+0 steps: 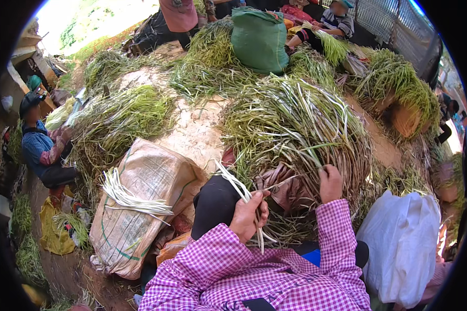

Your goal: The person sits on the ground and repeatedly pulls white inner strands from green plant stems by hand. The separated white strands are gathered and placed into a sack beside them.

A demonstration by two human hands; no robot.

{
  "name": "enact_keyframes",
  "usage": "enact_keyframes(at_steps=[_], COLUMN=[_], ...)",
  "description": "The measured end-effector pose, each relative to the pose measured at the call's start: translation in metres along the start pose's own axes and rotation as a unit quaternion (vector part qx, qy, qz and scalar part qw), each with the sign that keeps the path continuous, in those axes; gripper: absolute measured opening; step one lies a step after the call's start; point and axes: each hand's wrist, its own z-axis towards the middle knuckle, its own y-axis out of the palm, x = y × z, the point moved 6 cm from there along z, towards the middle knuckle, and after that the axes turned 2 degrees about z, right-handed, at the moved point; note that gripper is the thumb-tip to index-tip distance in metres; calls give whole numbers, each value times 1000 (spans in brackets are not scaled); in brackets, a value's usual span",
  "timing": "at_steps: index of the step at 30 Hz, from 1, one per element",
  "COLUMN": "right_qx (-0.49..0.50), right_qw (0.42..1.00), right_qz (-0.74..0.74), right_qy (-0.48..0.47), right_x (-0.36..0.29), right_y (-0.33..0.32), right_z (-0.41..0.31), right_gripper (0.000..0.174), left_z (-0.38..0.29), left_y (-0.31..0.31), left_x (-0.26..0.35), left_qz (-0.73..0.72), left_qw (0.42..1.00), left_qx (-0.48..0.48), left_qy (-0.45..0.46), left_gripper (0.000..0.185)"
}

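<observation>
My left hand (250, 217) is closed around a few pale, peeled stalks (233, 179), whose ends stick out above and below the fist. The fingers of my right hand (330, 183) pinch a green stalk (313, 155) at the near side of a big heap of long green-and-white stalks (292, 116). Brownish roots or stem ends face right on that heap. To my left, a loose bunch of white stalks (134, 196) lies on top of a filled woven sack (151, 167). Dark, crumpled sheeting (286, 186) shows under the heap, between my hands.
A white plastic sack (399, 245) stands at my right. Ahead is a full green sack (258, 41) amid more stalk heaps (128, 109). One person (43, 144) sits at left; another (334, 23) sits at the back holding a green bunch. A yellow bag (54, 229) lies lower left.
</observation>
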Motion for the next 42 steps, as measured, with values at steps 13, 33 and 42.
enact_keyframes(at_steps=[13,33,42], right_qx=[-47,78,97], right_qw=[963,978,979], right_qz=[220,-178,-180], right_qy=[149,-74,-11], right_x=[-21,-17,45], right_y=[-48,-57,-78], right_z=[-45,21,56], right_gripper=[13,23,20], left_z=[-1,1,0], left_y=[8,9,12], left_x=[0,2,-6], left_qz=[20,59,62], left_qw=[1000,998,998], left_qx=[-9,2,-8], left_qy=[11,25,14], left_gripper=[24,20,20])
